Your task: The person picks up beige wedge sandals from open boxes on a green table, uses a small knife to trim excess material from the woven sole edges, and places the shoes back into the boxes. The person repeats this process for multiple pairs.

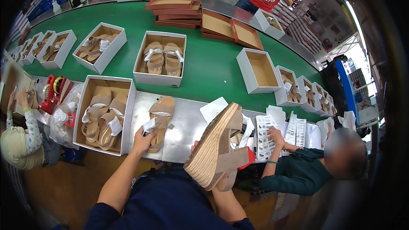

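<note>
My left hand (pixel 144 141) grips the ankle strap side of a tan sandal (pixel 163 107), which lies sole down on the metal table edge. White paper is wrapped around its strap near my fingers. Raised in front of me on the right is a tan wedge sandal (pixel 207 153) with a woven, rope-like sole, tilted with its side toward me. My right hand (pixel 194 146) holds it from behind; most of that hand is hidden by the shoe. Left of the flat sandal, an open white shoebox (pixel 131 117) contains a pair of similar sandals with paper-wrapped straps.
A green conveyor belt (pixel 204 66) carries several open shoeboxes, including one with sandals (pixel 159 79) and an unfilled one (pixel 263 88). Brown lids (pixel 174 3) are stacked beyond. A co-worker (pixel 298 166) handles label sheets (pixel 265 134) at right; another person (pixel 21 145) works at left beside a red tape dispenser (pixel 50 98).
</note>
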Motion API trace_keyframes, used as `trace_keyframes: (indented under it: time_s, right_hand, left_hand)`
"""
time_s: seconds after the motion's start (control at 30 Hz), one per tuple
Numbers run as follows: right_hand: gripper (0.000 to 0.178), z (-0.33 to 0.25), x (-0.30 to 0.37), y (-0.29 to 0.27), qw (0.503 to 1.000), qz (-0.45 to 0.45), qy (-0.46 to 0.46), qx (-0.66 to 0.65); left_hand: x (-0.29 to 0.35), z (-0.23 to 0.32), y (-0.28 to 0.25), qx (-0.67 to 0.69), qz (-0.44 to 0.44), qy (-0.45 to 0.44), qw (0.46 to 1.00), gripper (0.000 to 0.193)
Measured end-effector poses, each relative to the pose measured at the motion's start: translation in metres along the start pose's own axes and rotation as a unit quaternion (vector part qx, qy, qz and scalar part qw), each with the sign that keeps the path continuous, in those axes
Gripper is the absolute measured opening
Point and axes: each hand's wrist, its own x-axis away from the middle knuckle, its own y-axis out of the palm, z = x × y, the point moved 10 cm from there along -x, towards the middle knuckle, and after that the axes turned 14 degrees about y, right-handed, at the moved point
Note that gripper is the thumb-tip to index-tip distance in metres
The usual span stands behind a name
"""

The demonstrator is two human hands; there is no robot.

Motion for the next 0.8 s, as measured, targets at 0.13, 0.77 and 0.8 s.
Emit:
trace_keyframes:
  time_s: [0.13,0.77,0.8]
  right_hand:
    - [0.067,-0.006,0.001,-0.009,0.998,0.064,-0.017,0.014]
    - [0.058,-0.019,0.009,-0.092,0.982,0.186,0.02,-0.002]
    - [0.056,-0.005,0.006,-0.108,0.975,0.185,0.09,-0.089]
  left_hand:
    - [0.022,0.026,0.036,0.365,-0.067,-0.085,0.925,0.05]
    - [0.116,0.099,0.078,0.592,-0.197,-0.162,0.764,0.05]
    - [0.116,0.098,0.076,0.588,-0.191,-0.157,0.77,0.05]
